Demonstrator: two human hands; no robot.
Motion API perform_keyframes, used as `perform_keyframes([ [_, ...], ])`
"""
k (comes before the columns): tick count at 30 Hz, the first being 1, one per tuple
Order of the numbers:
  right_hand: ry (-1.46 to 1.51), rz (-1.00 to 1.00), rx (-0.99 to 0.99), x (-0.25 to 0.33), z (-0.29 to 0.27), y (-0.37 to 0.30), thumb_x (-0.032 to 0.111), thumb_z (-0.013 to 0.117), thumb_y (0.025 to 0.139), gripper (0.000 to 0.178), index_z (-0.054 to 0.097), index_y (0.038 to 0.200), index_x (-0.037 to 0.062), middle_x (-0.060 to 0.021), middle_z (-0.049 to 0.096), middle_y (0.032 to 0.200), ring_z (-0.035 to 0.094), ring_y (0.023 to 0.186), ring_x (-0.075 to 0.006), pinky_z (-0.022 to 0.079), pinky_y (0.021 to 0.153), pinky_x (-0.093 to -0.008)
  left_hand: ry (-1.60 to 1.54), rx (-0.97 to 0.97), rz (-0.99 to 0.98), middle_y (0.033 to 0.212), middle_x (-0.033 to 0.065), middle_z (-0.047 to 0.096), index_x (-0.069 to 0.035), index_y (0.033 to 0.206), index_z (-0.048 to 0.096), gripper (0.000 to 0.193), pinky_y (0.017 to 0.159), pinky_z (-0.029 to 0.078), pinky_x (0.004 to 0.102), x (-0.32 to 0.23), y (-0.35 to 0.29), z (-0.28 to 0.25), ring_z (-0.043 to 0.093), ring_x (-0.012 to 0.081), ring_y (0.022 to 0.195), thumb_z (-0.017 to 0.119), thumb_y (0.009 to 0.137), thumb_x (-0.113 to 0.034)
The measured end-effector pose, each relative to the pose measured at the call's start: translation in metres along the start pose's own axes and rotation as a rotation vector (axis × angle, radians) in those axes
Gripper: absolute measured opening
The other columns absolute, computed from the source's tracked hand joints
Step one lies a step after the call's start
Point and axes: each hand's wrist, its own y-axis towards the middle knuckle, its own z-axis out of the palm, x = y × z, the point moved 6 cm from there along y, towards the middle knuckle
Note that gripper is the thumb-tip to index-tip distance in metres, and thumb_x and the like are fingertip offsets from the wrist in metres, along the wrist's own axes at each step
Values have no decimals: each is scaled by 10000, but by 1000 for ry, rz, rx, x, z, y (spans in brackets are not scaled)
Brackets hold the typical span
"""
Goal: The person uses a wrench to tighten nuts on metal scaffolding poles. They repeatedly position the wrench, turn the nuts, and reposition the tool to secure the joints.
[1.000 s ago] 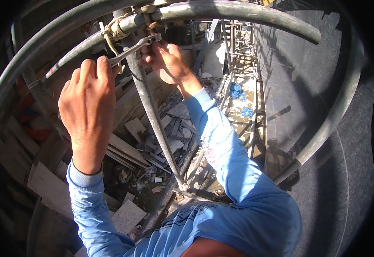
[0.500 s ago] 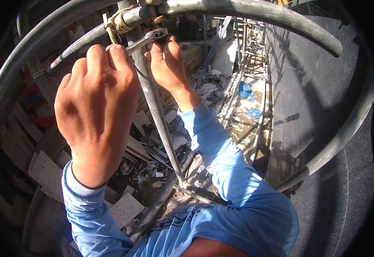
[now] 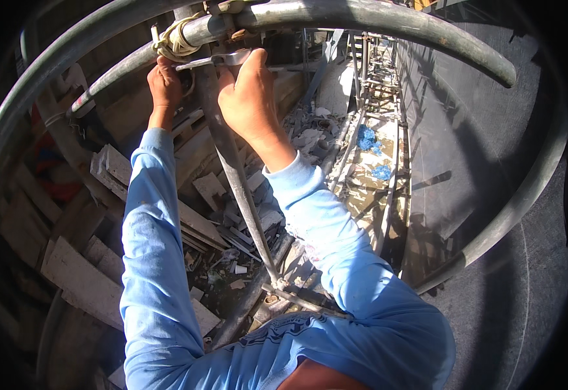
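A metal wrench (image 3: 199, 63) lies nearly level across an upright scaffold pole (image 3: 229, 149), just under a curved horizontal tube (image 3: 323, 14). My left hand (image 3: 165, 91) is closed at the wrench's left end, below a bundle of pale cord (image 3: 179, 38) tied round the tube. On the other side of the pole, my right hand (image 3: 250, 97) is closed around the wrench's head end, its thumb side up. A rusty clamp bolt (image 3: 239, 34) shows just above it. My right fingers hide part of the wrench head.
Loose boards (image 3: 79, 276) and broken rubble (image 3: 264, 214) lie below on the left. Blue plastic scraps (image 3: 367, 138) sit on the littered walkway between poles. Dark sheeting (image 3: 485, 143) hangs along the right, and a curved tube (image 3: 502, 240) crosses before it.
My left hand has swung away from me and lower along the tube, with the wrench's left end moving left. The wrench has turned from slanting to nearly level. My right hand has shifted slightly.
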Motion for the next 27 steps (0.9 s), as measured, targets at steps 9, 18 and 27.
perform_keyframes([
  [9,533,289,453,-31,-11,22,54,622,808,183,557,927,-68,-158,666,888,660,776,-226,542,642,-374,479,-11,-30,582,115,545,-43,672,608,535,549,413,387,-123,-39,-95,534,300,541,564,978,-480],
  [18,644,78,417,-24,2,16,118,625,858,134,619,874,-14,-89,647,777,597,746,-152,498,649,-328,1368,192,725,718,-2,512,-101,913,603,162,554,418,271,-356,-73,-60,523,117,613,694,879,-230],
  [27,505,-20,167,-29,10,9,27,646,816,316,443,1040,-65,-215,653,858,651,775,-391,505,731,-437,992,-184,625,562,10,578,-145,657,599,356,487,419,283,-272,-16,-120,581,166,510,625,968,-318],
])
